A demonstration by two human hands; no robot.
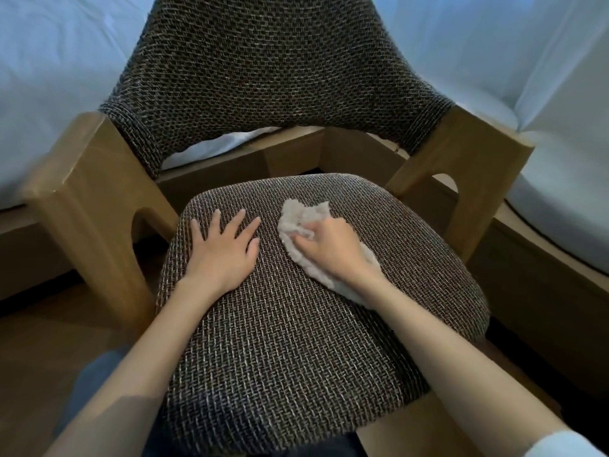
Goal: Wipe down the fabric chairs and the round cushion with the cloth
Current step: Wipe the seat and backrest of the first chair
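Observation:
A chair with brown woven fabric fills the view; its seat cushion (pixel 296 341) lies in front of me and its curved fabric backrest (pixel 273 77) rises behind. My left hand (pixel 224 249) rests flat on the left part of the seat, fingers spread. My right hand (pixel 333 249) grips a crumpled white cloth (pixel 303 216) and presses it onto the far right part of the seat. Part of the cloth sticks out beyond my fingers and part trails under my wrist.
Tan wooden armrests stand at the left (pixel 82 179) and right (pixel 461 159) of the seat. White bedding (pixel 43 94) lies behind the chair on the left, more (pixel 560 127) on the right. Wooden floor (pixel 49 351) shows at lower left.

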